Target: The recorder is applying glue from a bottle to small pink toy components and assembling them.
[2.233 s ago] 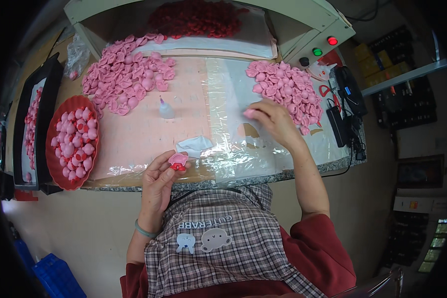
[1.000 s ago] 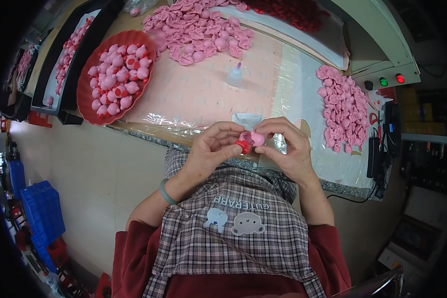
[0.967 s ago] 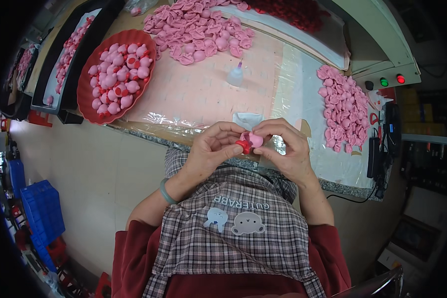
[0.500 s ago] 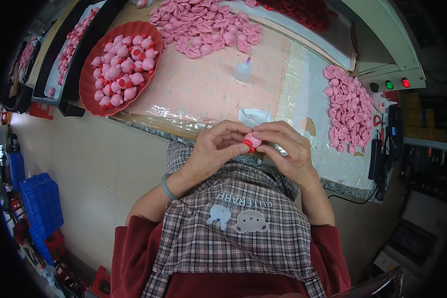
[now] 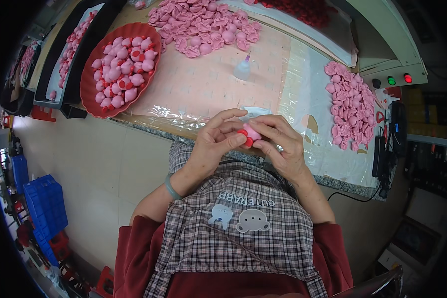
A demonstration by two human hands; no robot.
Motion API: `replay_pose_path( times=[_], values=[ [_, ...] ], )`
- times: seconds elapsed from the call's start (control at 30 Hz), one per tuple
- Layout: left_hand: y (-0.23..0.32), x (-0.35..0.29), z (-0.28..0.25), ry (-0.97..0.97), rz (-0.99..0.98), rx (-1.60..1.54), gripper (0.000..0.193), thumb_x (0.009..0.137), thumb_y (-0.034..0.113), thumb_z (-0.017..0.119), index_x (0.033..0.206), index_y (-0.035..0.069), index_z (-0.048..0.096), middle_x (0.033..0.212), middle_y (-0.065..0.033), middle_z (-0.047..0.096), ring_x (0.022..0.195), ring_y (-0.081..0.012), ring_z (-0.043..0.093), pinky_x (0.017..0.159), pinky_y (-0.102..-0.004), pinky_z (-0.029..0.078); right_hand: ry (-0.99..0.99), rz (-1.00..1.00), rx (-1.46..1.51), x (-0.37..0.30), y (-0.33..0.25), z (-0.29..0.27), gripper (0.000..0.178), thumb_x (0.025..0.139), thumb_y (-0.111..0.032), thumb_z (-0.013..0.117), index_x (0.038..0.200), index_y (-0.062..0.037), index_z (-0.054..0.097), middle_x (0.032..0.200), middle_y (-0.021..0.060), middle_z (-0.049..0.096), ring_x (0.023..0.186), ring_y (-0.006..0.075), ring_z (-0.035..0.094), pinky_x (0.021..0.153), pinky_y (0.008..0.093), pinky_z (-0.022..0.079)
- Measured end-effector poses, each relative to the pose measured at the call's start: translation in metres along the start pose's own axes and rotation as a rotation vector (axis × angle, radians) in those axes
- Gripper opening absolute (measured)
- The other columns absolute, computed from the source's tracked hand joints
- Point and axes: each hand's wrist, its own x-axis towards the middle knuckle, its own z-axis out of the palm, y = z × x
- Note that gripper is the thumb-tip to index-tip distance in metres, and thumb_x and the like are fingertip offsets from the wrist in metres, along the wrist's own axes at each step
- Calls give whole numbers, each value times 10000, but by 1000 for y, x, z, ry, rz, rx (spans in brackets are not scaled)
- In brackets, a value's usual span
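Note:
Between both hands, just over the table's front edge, is a small round pink figure (image 5: 252, 131) with red feet. My left hand (image 5: 216, 141) pinches its red part between thumb and fingers, the index finger raised. On the other side, my right hand (image 5: 281, 144) grips the pink body with thumb and fingertips, covering part of it. Behind the hands lies a folded white cloth (image 5: 256, 112), partly hidden by the fingers. Farther back a small squeeze bottle (image 5: 242, 69) with a purple tip stands on the pale pink work mat (image 5: 193, 82).
A red fluted bowl (image 5: 88, 94) at left holds several pink-and-red figures. Loose pink pieces (image 5: 203, 30) lie at the back, with another heap (image 5: 350, 107) at right. A machine with green and red buttons (image 5: 400, 80) stands back right. Black trays (image 5: 69, 92) line the far left.
The pink figure has tilted in my fingers, showing more of its red feet. My left index finger has lifted off it. Both hands have shifted slightly away from me.

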Motion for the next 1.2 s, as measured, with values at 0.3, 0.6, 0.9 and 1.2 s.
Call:
replay_pose_path(
  times=[0.3, 0.6, 0.9, 1.2],
  values=[
    [-6, 2, -1, -45, -49, -182, 259, 945, 82, 612, 1184, 53, 517, 1069, -94, 646, 999, -145, 624, 888, -280, 505, 163, -253, -262, 4, 2, 19, 449, 698, 12, 734, 1135, 24, 630, 1070, 160, 664, 972, 325, 656, 807, 388, 549],
    [-10, 3, -2, -38, -62, -196, 252, 952, 90, 605, 1185, 55, 516, 1041, -76, 650, 989, -131, 619, 887, -269, 489, 195, -303, -318, 5, 6, 21, 422, 670, 59, 706, 1088, 32, 654, 966, 160, 696, 893, 324, 691, 764, 369, 561],
    [-3, 1, 0, -23, -79, -106, 280, 957, 105, 601, 1213, 32, 514, 1087, -82, 639, 1017, -142, 621, 885, -299, 518, 200, -179, -229, -2, 9, 19, 358, 737, -5, 717, 1092, 8, 666, 957, 165, 701, 865, 297, 700, 745, 349, 555],
    [-9, -1, 3, 1, 153, 73, 227, 923, 17, 629, 1140, 9, 562, 1122, -69, 612, 1062, -134, 600, 909, -267, 501, 110, 56, 224, 0, 3, 13, 427, 755, -44, 771, 1163, 13, 660, 1091, 132, 662, 1015, 202, 625, 863, 298, 495]
  ],
)
